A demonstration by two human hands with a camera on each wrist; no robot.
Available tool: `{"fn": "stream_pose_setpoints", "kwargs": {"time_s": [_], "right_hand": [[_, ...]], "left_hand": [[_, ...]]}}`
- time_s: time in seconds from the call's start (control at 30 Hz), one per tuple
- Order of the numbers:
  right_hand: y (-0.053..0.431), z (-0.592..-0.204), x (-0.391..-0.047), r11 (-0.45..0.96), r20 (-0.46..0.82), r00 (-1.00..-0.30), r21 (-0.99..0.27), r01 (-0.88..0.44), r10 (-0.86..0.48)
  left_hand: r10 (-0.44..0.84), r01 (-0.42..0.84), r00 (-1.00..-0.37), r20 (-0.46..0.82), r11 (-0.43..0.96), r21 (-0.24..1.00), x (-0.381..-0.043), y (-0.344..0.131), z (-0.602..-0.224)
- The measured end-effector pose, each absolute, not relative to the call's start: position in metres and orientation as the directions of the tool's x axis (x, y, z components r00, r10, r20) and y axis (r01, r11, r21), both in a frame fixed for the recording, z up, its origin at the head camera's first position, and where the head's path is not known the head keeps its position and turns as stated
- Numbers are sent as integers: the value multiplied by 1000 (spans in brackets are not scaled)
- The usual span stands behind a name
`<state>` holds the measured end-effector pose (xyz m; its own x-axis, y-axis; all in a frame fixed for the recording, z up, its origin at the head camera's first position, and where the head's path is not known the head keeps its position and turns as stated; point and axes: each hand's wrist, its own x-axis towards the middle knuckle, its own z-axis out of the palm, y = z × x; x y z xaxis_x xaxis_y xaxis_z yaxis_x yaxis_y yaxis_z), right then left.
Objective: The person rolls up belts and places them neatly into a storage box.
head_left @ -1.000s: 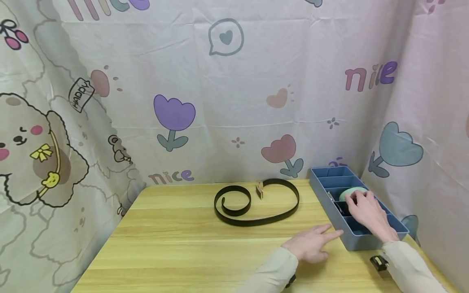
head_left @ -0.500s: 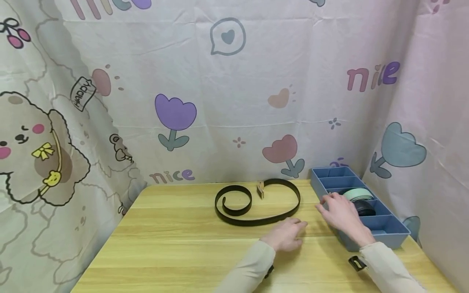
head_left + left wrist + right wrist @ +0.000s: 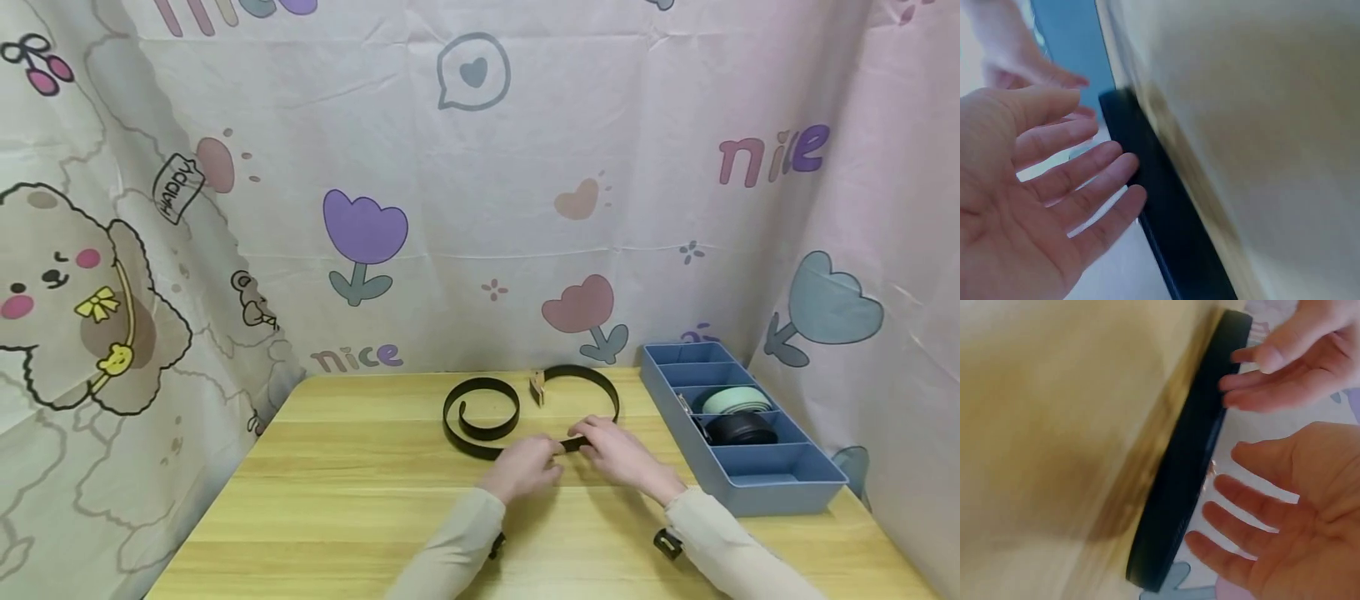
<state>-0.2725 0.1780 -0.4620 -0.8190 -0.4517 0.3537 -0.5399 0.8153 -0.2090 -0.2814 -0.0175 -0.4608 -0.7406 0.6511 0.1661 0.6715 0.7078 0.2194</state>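
Observation:
A black belt [image 3: 480, 452] stands on its edge on the wooden table, curled into a coil at its left end, with a gold-coloured buckle [image 3: 537, 388] at the other. My left hand [image 3: 522, 468] and right hand [image 3: 621, 454] are close together over the belt's near stretch. In the left wrist view, the left fingertips [image 3: 1125, 161] are spread and relaxed at the edge of the strap [image 3: 1160, 200]. In the right wrist view, the right hand [image 3: 1297, 519] has loosely bent fingers beside the strap [image 3: 1188, 450], apparently just short of it. Neither hand grips it.
At the right stands a blue divided box [image 3: 780, 502]. Inside it are a mint-green roll [image 3: 738, 399] and a black roll [image 3: 742, 429], in neighbouring compartments, with small metal parts at the left wall. A printed curtain [image 3: 465, 208] hangs behind the wooden table [image 3: 337, 517].
My right hand has left the blue box and come left to the belt, uncovering the two rolls. The left hand has also moved left, to the belt's near stretch.

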Motion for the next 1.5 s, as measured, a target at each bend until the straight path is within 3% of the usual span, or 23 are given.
{"fn": "stream_pose_setpoints", "kwargs": {"time_s": [0.17, 0.33, 0.5, 0.67, 0.87, 1.03, 1.13, 1.23, 1.33, 1.5], "right_hand": [[168, -466, -279, 778, 320, -789, -196, -597, -525], [164, -468, -282, 771, 293, -796, -226, -595, -529], [164, -473, -282, 790, 303, -793, -169, -590, -528], [157, -474, -280, 794, 325, -784, -136, -592, -529], [133, -471, -278, 803, 291, -803, -154, -576, -520], [113, -474, -281, 749, 295, -746, -126, -650, -598], [110, -475, -282, 729, 285, -726, -117, -674, -625], [114, -473, -282, 747, 236, -754, -137, -651, -614], [118, -468, -280, 767, 184, -778, -141, -626, -601], [113, -466, -278, 743, 176, -753, -129, -657, -634]], "left_hand": [[562, 600, -800, 209, 739, 306, -289, -44, -455], [455, 520, -850, 265, 804, 289, -291, -68, -453], [349, 434, -887, 302, 853, 290, -295, -92, -457], [282, 355, -925, 253, 879, 317, -306, -107, -460], [264, 290, -957, 123, 893, 344, -317, -111, -462], [240, 267, -963, 123, 914, 306, -329, -112, -466], [264, 297, -952, 154, 918, 264, -331, -113, -468], [311, 350, -932, 184, 905, 241, -330, -115, -470], [357, 395, -917, 180, 879, 268, -328, -116, -470], [434, 451, -892, 127, 830, 329, -324, -113, -470]]}}
